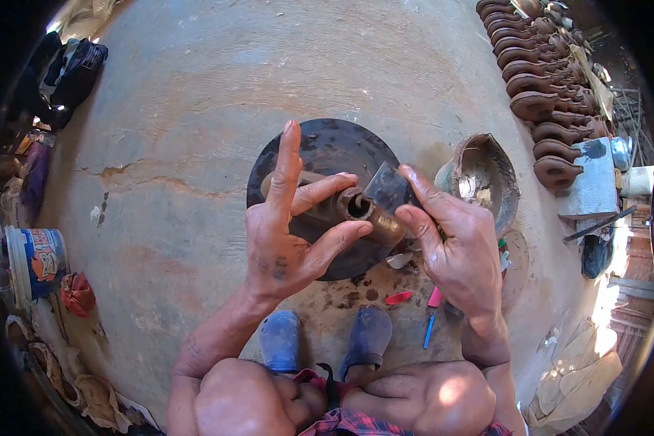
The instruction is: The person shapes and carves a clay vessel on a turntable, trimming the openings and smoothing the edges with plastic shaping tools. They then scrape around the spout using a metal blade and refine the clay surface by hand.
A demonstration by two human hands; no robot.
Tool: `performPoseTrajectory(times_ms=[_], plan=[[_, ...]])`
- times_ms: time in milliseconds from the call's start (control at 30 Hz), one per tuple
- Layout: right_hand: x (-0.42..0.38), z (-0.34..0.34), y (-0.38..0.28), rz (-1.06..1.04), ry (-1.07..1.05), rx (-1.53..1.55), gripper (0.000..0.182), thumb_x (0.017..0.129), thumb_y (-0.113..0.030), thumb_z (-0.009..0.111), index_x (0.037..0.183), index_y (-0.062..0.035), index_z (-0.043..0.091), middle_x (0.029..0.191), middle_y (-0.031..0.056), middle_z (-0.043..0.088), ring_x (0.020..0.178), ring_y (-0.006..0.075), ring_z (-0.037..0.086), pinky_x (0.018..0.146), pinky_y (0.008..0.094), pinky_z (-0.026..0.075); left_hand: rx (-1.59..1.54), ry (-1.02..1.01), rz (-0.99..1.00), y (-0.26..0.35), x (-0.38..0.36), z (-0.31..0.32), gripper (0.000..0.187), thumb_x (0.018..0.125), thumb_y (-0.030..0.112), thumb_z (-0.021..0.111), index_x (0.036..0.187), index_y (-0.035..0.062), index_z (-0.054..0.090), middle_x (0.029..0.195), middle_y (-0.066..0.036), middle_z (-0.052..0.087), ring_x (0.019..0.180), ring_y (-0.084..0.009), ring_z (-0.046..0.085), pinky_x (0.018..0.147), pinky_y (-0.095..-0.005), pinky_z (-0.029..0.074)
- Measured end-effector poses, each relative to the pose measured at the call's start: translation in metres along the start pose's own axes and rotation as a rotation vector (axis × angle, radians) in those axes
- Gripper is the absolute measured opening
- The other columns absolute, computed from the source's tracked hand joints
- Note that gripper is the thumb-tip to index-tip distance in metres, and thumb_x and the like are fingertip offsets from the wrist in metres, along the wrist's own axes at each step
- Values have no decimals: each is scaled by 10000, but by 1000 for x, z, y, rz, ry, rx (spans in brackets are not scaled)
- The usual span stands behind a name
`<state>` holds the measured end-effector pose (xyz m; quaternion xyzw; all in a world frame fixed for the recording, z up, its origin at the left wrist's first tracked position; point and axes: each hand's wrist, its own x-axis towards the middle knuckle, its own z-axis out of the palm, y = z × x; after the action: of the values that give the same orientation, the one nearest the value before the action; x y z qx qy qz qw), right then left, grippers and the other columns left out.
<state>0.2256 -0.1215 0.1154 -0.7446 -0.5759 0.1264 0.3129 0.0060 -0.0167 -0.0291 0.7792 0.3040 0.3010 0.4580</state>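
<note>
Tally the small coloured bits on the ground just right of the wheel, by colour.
Red flat plastic pieces: 1
Pink flat plastic pieces: 1
Blue thin sticks: 1
Total: 3, all lying below the right hand.

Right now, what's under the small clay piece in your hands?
Under the clay piece, held by the left hand and right hand, lies a dark round wheel on the ground. The hands cover the wheel's middle, and the piece's hollow is too dark to see into.

Wheel (320,149) lies centre; bowl (487,174) right; bucket (33,261) far left.
</note>
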Motion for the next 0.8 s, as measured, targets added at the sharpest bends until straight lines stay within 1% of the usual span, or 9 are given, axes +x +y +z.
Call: performPoseTrajectory(times_ms=[167,233,367,467,500,600,700,767,800], plan=[[-7,0,-6,-29,39,-88,437,964,-255,760,1362,-83,702,804,164,676,686,352,674,617,442,515,-17,-8,3,1,1,1,435,954,150,807,1303,14,587,1031,-153,791,914,-199,761,841,-343,609],[-7,-3,-8,34,-61,-116,453,962,-268,762,1372,-85,696,797,161,672,684,354,673,616,443,513,-29,-15,3,1,3,1,443,953,150,808,1308,14,582,1033,-154,790,916,-199,761,842,-343,609],[-16,0,-13,17,-43,-82,464,968,-277,757,1383,-80,687,788,159,665,673,359,663,614,442,510,-90,-54,-13,0,10,-5,458,950,150,810,1316,15,571,1037,-154,790,919,-200,760,846,-344,608],[-13,2,-8,54,-81,-5,465,973,-255,755,1394,-72,678,815,173,683,684,361,669,625,433,516,-150,-99,-34,-2,16,-12,469,949,150,812,1323,15,562,1040,-155,789,922,-200,760,848,-344,607],[-11,2,-4,54,-7,4,459,976,-233,753,1397,-67,674,836,183,694,696,359,677,635,426,522,-165,-109,-40,-2,17,-14,473,948,149,812,1325,15,560,1041,-155,789,923,-200,760,849,-344,607],[-10,1,-2,76,44,3,437,983,-170,745,1396,-47,669,897,216,720,735,351,705,665,413,536,-191,-132,-48,-2,21,-16,485,947,149,814,1331,16,551,1044,-156,788,926,-201,760,851,-345,607],[-11,2,-1,23,50,-30,422,988,-158,739,1386,-33,672,921,230,726,751,348,716,683,408,544,-201,-139,-47,-3,23,-15,496,945,149,816,1338,16,543,1047,-156,788,928,-201,759,854,-345,606],[-11,1,-4,89,38,38,425,985,-154,744,1382,-23,671,957,243,730,774,348,725,704,401,551,-200,-138,-46,-3,23,-15,504,944,149,817,1342,16,537,1049,-157,788,930,-202,759,855,-346,606],[-12,2,-3,88,38,37,425,985,-154,744,1382,-23,671,957,243,730,774,348,725,704,401,551,-198,-137,-42,-3,23,-14,508,943,148,817,1344,16,535,1050,-157,788,931,-202,759,856,-346,605]])
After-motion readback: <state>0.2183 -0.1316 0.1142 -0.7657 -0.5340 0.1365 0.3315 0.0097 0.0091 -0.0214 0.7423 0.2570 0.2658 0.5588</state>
